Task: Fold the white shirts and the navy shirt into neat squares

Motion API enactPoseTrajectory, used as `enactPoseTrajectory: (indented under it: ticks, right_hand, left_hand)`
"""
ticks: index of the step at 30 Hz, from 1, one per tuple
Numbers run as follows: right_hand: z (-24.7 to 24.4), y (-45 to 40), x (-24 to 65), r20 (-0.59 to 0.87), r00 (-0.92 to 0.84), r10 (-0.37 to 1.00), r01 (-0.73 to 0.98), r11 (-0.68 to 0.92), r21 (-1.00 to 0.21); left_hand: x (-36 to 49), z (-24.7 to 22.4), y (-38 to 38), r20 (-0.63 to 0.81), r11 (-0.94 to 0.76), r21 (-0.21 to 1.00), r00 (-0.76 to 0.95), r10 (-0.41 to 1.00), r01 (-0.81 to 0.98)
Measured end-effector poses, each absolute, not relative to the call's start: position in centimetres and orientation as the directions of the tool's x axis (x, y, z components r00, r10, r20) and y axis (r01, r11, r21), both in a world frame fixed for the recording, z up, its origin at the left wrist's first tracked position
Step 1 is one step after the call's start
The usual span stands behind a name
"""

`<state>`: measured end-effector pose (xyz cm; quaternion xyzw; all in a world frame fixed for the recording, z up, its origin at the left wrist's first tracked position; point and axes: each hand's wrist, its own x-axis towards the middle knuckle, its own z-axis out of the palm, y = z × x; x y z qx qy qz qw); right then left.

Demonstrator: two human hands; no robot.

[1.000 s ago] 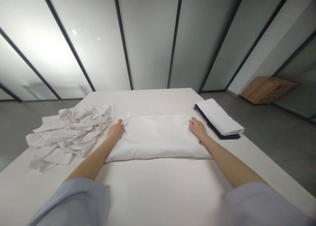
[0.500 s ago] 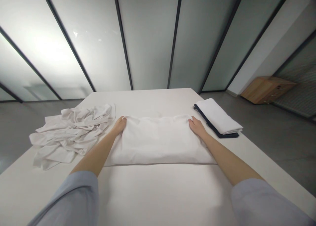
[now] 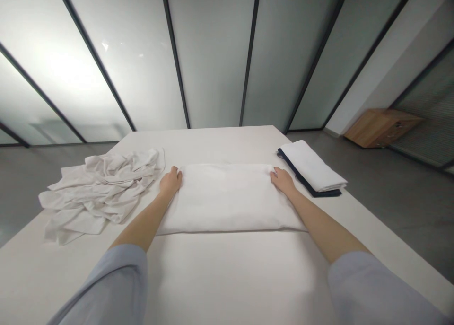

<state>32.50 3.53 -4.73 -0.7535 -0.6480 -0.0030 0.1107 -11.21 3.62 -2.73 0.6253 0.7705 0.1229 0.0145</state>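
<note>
Two bare hands, the left hand and the right hand, lie unclenched on the far corners of a folded white sheet on a white table, evenly placed — the fold stays square — with a crumpled white cloth to the left.

A forward-and-down view is taken from a camera worn on the head, close above the near end of a long white table, with a folded white cloth framed at centre and frosted glass panels in black metal frames filling the upper half.
</note>
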Motion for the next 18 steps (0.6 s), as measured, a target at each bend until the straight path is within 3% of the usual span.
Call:
enactPoseTrajectory:
  ticks: [2,6,8,10,13,15,18]
  right_hand:
    - [-4.6,3.7,32.9,0.109,0.155,0.982,0.979,-0.138,-0.153]
    - [-3.5,4.3,33.8,0.017,0.164,0.986,0.952,-0.154,-0.265]
    - [-2.7,4.5,33.7,0.066,0.250,0.966,0.929,-0.220,-0.296]
    - [-1.9,4.3,32.7,0.220,0.287,0.932,0.931,-0.217,-0.295]
    - [-0.9,3.7,29.6,0.392,0.091,0.916,0.972,0.003,-0.233]
    - [-0.7,3.2,27.4,0.399,-0.061,0.915,0.974,0.142,-0.176]
    - [-1.0,3.0,25.6,0.341,-0.107,0.934,0.982,0.153,-0.111]
  left_hand:
    - [-11.6,-2.8,3.6,0.117,0.203,0.185,-0.226,0.967,0.962]
    - [-12.7,-2.7,3.4,0.157,0.211,0.191,-0.242,0.958,0.959]
    - [-12.5,-2.3,3.1,0.293,0.158,0.191,-0.210,0.933,0.969]
    - [-11.5,-1.7,2.8,0.429,0.073,0.169,-0.140,0.892,0.983]
    - [-8.9,-0.9,2.8,0.445,-0.049,0.133,-0.016,0.895,0.990]
    - [-7.4,-0.8,3.1,0.388,-0.087,0.119,0.035,0.921,0.989]
    - [-7.2,-1.2,3.9,0.341,-0.013,0.132,-0.033,0.940,0.991]
